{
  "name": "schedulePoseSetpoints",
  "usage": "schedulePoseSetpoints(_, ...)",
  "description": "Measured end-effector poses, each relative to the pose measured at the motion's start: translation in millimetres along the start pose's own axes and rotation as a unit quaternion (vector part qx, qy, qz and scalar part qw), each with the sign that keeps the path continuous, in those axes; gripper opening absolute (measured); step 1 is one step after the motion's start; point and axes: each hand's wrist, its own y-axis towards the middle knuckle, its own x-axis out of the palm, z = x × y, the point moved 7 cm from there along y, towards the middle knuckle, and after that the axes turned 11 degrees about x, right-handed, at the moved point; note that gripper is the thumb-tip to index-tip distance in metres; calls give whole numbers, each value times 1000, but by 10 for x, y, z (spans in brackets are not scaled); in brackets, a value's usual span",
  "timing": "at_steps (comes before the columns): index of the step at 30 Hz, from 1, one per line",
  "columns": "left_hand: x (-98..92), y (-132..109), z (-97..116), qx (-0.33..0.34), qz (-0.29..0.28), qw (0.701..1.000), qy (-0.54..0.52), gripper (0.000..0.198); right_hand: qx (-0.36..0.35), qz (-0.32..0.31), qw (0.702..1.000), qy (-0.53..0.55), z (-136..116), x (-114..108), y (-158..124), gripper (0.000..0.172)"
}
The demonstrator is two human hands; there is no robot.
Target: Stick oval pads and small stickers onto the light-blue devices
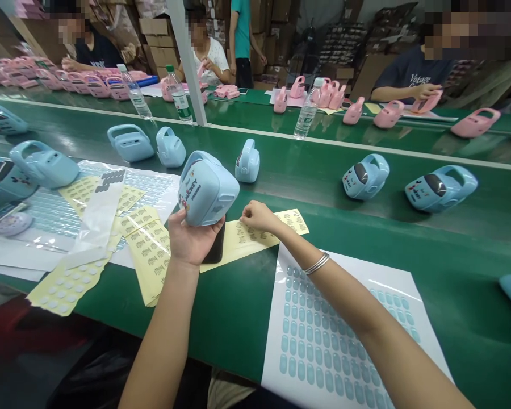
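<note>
My left hand (193,238) grips a light blue handled case (208,190) from below, raised over the table, its printed side facing left. To its right, my right hand (258,217) is closed, fingertips pressed together at a yellow sticker sheet (276,226) with rows of small dark print. Whether a sticker is between those fingers cannot be made out. Partly under the yellow sheet and behind my left hand lies a dark phone-like object (215,250). Beneath my right forearm, a white sheet (413,295) carries rows of pale blue oval stickers.
Several blue cases (366,177) stand along the green table (234,318). More yellow sheets (149,247) and a white strip (96,221) lie at left. Water bottles (309,111) stand along a pale divider (409,149). Beyond it, people handle pink cases (389,115).
</note>
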Motion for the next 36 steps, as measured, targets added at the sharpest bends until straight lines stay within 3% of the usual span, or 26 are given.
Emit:
schedulePoseSetpoints(4,70,-49,-92,-41,-22,999,25,37,-8,42,998,-35,-21,-25,-46,6)
schedulePoseSetpoints(5,90,-58,-125,-47,-23,998,31,35,-9,57,998,-40,-22,-63,-90,11)
schedulePoseSetpoints(7,142,-83,-225,-67,-23,997,37,31,-13,83,995,-48,-1,-176,-253,24)
schedulePoseSetpoints(9,216,-138,-379,-104,-29,993,42,34,-20,94,994,-50,70,-303,-551,23)
schedulePoseSetpoints(13,346,-417,-774,-208,-48,974,72,48,-49,106,992,-44,401,-487,-1613,9)
schedulePoseSetpoints(15,373,-604,-954,-255,-49,962,85,51,-91,228,968,-48,566,-633,-2345,11)
schedulePoseSetpoints(17,381,-783,-1107,-302,-50,947,101,51,-49,309,948,-49,778,-670,-3013,11)
schedulePoseSetpoints(19,389,-941,-1235,-348,-61,927,123,50,6,312,948,-62,910,-564,-3499,15)
schedulePoseSetpoints(21,403,-1064,-1327,-382,-76,911,140,53,31,277,956,-90,931,-380,-3789,23)
schedulePoseSetpoints(25,366,-1176,-1384,-396,-83,899,166,68,47,272,953,-125,887,-136,-3986,29)
schedulePoseSetpoints(29,196,-1210,-1390,-422,-106,885,163,70,48,288,949,-119,879,-140,-3954,18)
schedulePoseSetpoints(33,-49,-1211,-1420,-445,-120,875,146,67,54,288,954,-66,827,-370,-3822,14)
schedulePoseSetpoints(36,-70,-1248,-1441,-461,-149,867,118,64,21,358,933,13,641,-713,-3659,16)
